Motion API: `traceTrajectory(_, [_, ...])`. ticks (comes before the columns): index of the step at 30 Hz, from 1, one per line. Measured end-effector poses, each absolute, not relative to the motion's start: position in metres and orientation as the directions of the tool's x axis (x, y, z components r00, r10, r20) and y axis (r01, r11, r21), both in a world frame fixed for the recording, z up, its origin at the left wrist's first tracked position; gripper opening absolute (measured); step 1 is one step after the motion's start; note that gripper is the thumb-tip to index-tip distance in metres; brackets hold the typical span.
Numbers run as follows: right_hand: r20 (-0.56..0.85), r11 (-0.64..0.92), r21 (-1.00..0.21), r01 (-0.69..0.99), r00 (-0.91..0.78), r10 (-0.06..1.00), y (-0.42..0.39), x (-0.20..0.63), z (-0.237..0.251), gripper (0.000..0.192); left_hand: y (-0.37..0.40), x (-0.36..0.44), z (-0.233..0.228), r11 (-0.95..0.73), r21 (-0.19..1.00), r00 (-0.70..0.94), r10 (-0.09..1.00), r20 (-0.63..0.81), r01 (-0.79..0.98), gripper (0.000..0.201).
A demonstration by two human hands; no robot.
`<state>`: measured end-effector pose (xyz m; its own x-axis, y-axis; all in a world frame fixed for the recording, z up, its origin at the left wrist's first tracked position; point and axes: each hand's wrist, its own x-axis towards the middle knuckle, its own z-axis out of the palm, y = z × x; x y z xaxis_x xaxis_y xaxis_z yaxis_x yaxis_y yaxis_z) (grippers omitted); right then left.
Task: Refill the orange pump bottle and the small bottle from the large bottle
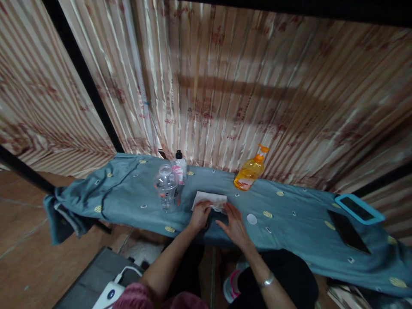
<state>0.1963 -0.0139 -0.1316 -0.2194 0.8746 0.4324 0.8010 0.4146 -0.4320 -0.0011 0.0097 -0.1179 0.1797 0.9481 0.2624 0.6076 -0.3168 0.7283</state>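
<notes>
A white, folded sheet that looks like tissue or thin cloth [210, 197] lies on the blue-green cover in front of me. My left hand [200, 216] is closed at its near left edge, fingers curled onto it. At its right end, my right hand [236, 225] touches it with the fingertips, thumb spread away from the fingers. A clear plastic bottle [166, 189] without a cap stands left of the sheet. Just behind that is a small bottle with a black top [179, 167]. To the right lies a round white disc, perhaps a lid [251, 219].
An orange pump bottle [249, 174] stands at the back. A light-blue framed tablet [359, 209] and a dark phone [348, 231] lie at the right. Pleated curtains hang behind the covered surface [125, 184]. A white power bank [109, 295] rests on a grey box at lower left.
</notes>
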Motion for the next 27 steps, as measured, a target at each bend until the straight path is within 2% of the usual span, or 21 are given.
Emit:
traceTrajectory(5, [0.440, 0.450, -0.479, 0.754, -0.238, 0.866, 0.007, 0.161, -0.136, 0.042, 0.008, -0.004, -0.120, -0.331, 0.726, 0.199, 0.944, 0.265, 0.602, 0.030])
traceTrajectory(8, [0.415, 0.430, -0.518, 0.740, -0.222, 0.882, 0.014, 0.169, -0.137, 0.039, 0.005, -0.006, -0.122, -0.349, 0.715, 0.248, 0.937, 0.247, 0.605, 0.029])
traceTrajectory(13, [0.373, 0.397, -0.550, 0.735, -0.208, 0.904, 0.001, 0.200, -0.134, 0.035, -0.001, -0.005, -0.125, -0.369, 0.677, 0.296, 0.928, 0.227, 0.636, 0.039])
traceTrajectory(18, [0.363, 0.378, -0.561, 0.736, -0.192, 0.912, -0.006, 0.202, -0.132, 0.038, -0.004, -0.003, -0.119, -0.368, 0.673, 0.293, 0.928, 0.228, 0.641, 0.035])
traceTrajectory(23, [0.363, 0.432, -0.569, 0.700, -0.257, 0.895, -0.005, 0.182, -0.136, 0.037, -0.009, -0.002, -0.113, -0.381, 0.658, 0.314, 0.923, 0.223, 0.649, 0.029])
traceTrajectory(27, [0.359, 0.441, -0.596, 0.671, -0.269, 0.894, -0.005, 0.182, -0.135, 0.035, -0.024, -0.014, -0.120, -0.396, 0.681, 0.319, 0.916, 0.244, 0.616, 0.041])
